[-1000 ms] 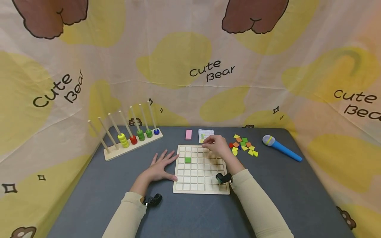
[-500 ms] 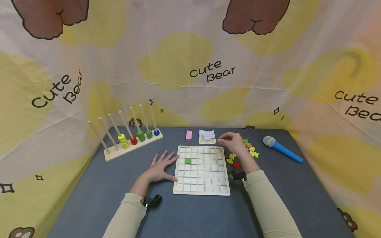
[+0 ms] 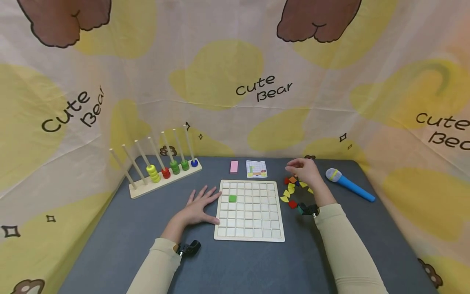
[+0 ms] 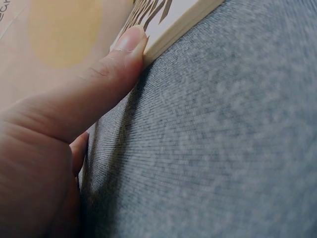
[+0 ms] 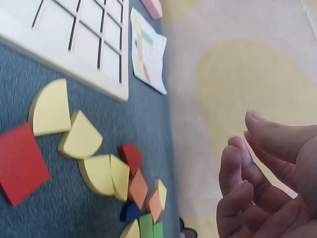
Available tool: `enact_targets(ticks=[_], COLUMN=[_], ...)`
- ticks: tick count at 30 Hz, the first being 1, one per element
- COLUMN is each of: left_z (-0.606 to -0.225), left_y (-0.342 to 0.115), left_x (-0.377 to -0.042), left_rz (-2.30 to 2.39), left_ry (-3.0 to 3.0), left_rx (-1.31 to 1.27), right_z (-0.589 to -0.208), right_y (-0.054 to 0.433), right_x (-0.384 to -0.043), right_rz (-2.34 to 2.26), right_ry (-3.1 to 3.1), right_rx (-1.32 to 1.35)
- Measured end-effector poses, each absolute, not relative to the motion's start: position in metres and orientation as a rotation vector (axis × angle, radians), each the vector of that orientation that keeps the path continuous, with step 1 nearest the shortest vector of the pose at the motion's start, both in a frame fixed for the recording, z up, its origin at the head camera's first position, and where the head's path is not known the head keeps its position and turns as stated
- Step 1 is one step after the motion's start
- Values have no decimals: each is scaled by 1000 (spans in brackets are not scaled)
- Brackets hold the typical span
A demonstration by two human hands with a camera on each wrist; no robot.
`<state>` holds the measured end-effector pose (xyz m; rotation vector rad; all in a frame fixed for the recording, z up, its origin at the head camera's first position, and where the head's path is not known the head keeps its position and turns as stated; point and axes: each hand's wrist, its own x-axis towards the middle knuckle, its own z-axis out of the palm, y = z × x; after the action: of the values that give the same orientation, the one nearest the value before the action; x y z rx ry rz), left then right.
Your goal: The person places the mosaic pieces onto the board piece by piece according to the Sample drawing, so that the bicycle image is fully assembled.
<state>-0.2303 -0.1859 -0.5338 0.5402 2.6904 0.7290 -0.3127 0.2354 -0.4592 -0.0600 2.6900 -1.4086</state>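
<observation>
the left hand [image 3: 198,209] lies with fingers spread, its thumb and fingertips touching the left edge of the gridded board [image 3: 249,214] on the worktop [image 3: 242,267]. a green square [image 3: 233,199] sits in one cell. the right hand [image 3: 306,171] hovers above the loose coloured pieces [image 5: 52,109], fingers loosely bent, seemingly holding nothing, though its fingertips overlap.

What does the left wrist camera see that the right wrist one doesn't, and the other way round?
Only the left wrist view shows the left hand, its thumb touching the edge of the board. Only the right wrist view shows the right hand, the coloured pieces, the card and the pink block. Both show part of the board, the table and the patterned cloth.
</observation>
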Motion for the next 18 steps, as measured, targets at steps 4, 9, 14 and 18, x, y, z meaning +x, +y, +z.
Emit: enact_targets(ticks=[4,9,14,18], left_z=[-535,-535,-536,-535], left_y=[-186,-186,-187,-187], left_x=[-230,-230,-229,-230], left_rz=[734,743,757,755], left_ry=[2689,2690,2685,2683], left_rx=[542,535,540,550], right_z=[-459,-461,-470,-480], right_y=[246,259,272,281], right_x=[-317,-322,-329,-335], right_rz=[-1406,-1370,-1349,-1318], right_ry=[2665,2671,2652,2650], right_rx=[-39,20,71,123])
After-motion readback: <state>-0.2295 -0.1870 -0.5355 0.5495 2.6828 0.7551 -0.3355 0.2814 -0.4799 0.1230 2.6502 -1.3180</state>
